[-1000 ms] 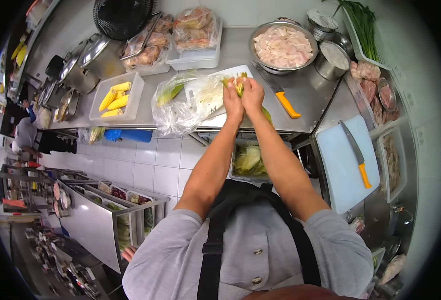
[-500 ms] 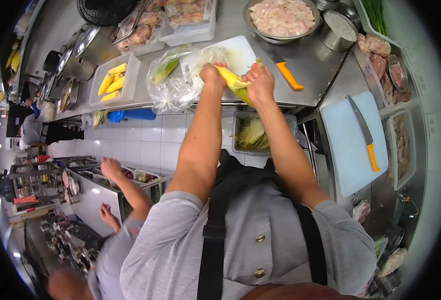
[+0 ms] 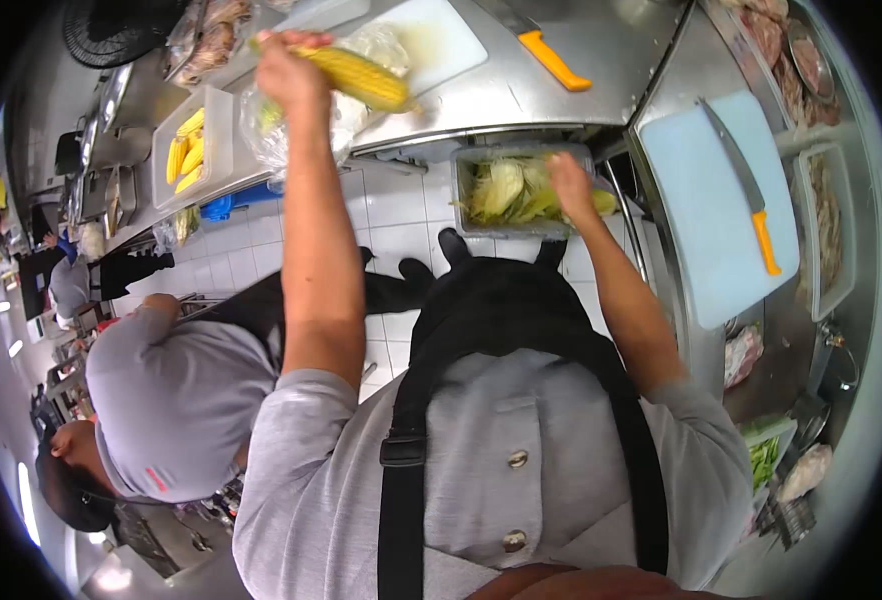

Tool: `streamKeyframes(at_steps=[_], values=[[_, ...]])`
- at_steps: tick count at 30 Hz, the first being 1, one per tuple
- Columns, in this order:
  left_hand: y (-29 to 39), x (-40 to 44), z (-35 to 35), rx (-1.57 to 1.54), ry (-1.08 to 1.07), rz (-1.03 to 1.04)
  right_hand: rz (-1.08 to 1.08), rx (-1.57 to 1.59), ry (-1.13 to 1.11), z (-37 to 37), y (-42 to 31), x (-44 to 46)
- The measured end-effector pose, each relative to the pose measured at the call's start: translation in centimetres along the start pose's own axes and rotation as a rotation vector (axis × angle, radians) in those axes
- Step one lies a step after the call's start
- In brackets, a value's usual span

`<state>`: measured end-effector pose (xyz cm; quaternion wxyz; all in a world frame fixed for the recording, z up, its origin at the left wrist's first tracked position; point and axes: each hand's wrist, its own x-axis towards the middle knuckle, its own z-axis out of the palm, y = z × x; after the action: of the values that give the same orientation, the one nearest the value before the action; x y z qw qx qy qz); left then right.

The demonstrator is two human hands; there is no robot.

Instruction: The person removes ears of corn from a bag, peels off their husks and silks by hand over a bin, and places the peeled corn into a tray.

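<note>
Between one and two o'clock, the bare right hand (image 3: pixel 571 186) blurs, its grip unreadable. At twelve, the top edge crops the white rectangular cutting board (image 3: pixel 449 48); near ten, the round black fan (image 3: pixel 121 32).

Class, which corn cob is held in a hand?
The corn cob in the left hand, raised off the counter; the other cobs lie in the plastic container.

Light grey short-sleeved cloth shirt (image 3: pixel 471 440), pale round buttons (image 3: pixel 518 459) down front, plain hemmed sleeves (image 3: pixel 319 388). Black flat shoulder straps (image 3: pixel 401 510), one bearing black rectangular buckle (image 3: pixel 402 449). Black cloth apron (image 3: pixel 501 310) below chest. Dark round-toed shoes (image 3: pixel 452 246). Left hand (image 3: pixel 294 78), right hand (image 3: pixel 569 187) bare.
</note>
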<state>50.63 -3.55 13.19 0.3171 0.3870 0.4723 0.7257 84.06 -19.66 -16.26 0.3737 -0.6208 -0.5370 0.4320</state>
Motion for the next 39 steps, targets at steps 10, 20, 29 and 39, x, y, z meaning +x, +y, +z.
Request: streamKeyframes(at_steps=[10, 20, 29, 39], values=[[-3.2, -13.7, 9.9, 0.376, -0.639, 0.047, 0.137, 1.032, -0.415, -1.7, -19.8, 1.4], [-10.8, -18.8, 8.0, -0.075, -0.337, -0.748, 0.409, 0.744, -0.615, -4.4, -10.7, 1.6], [-11.6, -19.5, -1.1, -0.072, 0.356, -0.524, -0.063, -0.474, -0.647, 1.3, -15.3, -1.8], [-26.5, -24.0, -11.2, 1.059, -0.126, -0.297, 0.166, -0.727, -0.659, -3.0, -6.7, -4.0]])
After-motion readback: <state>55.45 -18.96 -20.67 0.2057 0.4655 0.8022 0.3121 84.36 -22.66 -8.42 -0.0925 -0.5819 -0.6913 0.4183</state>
